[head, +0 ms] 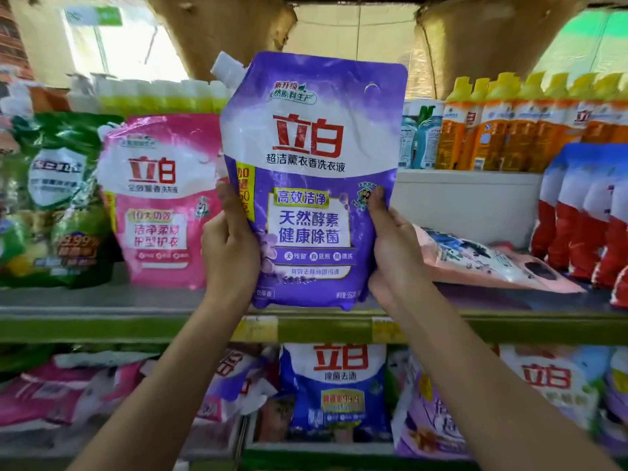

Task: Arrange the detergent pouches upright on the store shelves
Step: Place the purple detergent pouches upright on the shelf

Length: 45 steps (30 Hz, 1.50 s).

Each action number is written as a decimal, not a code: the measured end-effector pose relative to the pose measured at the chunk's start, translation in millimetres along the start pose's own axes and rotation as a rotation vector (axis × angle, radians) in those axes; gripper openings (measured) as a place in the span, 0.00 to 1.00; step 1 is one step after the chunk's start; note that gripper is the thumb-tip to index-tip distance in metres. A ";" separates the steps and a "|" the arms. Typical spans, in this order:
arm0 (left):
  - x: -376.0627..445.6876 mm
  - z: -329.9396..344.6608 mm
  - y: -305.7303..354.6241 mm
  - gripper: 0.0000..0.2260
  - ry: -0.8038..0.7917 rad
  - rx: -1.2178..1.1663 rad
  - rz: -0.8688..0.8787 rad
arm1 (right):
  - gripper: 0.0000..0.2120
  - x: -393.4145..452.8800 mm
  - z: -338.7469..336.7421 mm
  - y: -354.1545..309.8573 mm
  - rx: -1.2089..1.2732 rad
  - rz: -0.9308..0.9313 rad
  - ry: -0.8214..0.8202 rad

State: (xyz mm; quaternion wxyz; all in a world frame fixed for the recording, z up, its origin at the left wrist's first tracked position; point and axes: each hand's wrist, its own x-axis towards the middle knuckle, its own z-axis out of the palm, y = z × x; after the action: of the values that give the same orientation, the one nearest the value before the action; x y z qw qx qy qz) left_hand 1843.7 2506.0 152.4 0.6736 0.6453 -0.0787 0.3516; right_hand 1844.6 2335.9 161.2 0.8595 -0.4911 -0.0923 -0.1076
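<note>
Above shelf edge [136,326], purple pouch [312,185] upright, fingers of both hands grasping its sides

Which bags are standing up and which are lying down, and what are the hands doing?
Purple pouch: upright, held over the shelf.
Left hand: grips its left edge.
Right hand: grips its right edge.
Pink pouch: standing.
Green pouch: standing.
Peach pouch: lying flat.

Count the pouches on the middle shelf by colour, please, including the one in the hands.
Purple pouch, upright, held by the left hand and the right hand: 1
Pink pouch, upright: 1
Green pouch, upright: 1
Pale pink pouch, lying flat: 1
Total: 4
</note>
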 end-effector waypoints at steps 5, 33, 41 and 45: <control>-51.5 -26.5 21.2 0.31 0.056 0.004 0.036 | 0.16 -56.5 5.0 2.3 0.003 0.034 0.037; -311.1 -224.3 125.1 0.36 0.235 0.228 -0.284 | 0.14 -347.2 38.8 49.6 -0.008 0.377 -0.093; -339.4 -293.5 140.1 0.33 0.235 0.222 -0.324 | 0.13 -404.4 81.4 75.7 0.001 0.422 -0.083; -348.5 -325.6 142.5 0.32 0.239 0.246 -0.314 | 0.15 -426.9 99.9 89.6 0.005 0.452 -0.090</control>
State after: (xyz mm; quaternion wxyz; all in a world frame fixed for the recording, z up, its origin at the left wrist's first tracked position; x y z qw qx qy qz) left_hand 1390.5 2666.0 23.0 0.6407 0.6807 0.1465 0.3235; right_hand 1454.2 2506.8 24.5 0.8581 -0.5013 -0.0182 0.1099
